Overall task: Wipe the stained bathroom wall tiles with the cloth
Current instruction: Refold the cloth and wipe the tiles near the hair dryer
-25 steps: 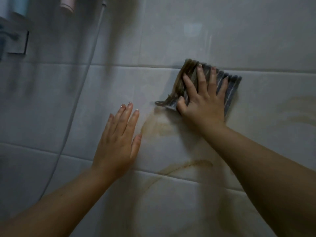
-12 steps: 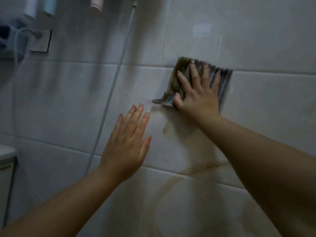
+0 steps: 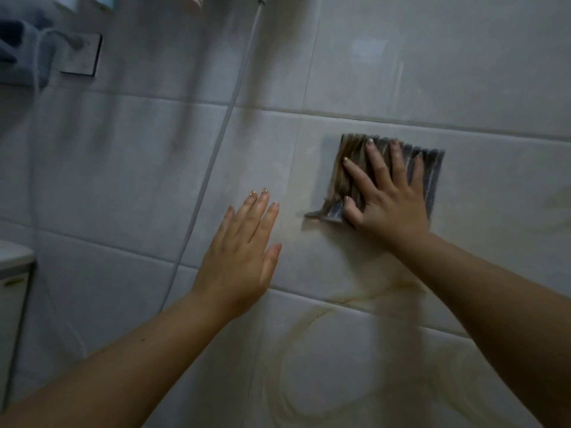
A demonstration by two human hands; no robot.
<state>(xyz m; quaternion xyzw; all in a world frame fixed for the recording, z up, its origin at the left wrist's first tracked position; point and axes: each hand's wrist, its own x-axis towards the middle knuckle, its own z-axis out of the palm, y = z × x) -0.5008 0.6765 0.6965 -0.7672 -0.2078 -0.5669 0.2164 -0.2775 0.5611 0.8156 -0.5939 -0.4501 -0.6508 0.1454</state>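
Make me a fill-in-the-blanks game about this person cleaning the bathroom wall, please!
1. The right hand presses a striped ____ flat against the wall tiles.
2. The left hand, with its fingers straight, holds ____.
3. The curved brown stains lie ____ the right hand.
4. The thin white hose runs down the wall to the ____ of the left hand.

Missing words: cloth; nothing; below; left.

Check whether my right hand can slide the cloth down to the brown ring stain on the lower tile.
Probably yes. The right hand presses the striped cloth flat on the tiled wall, and the ring stain lies lower on that wall with nothing between. The left hand sits to the side.
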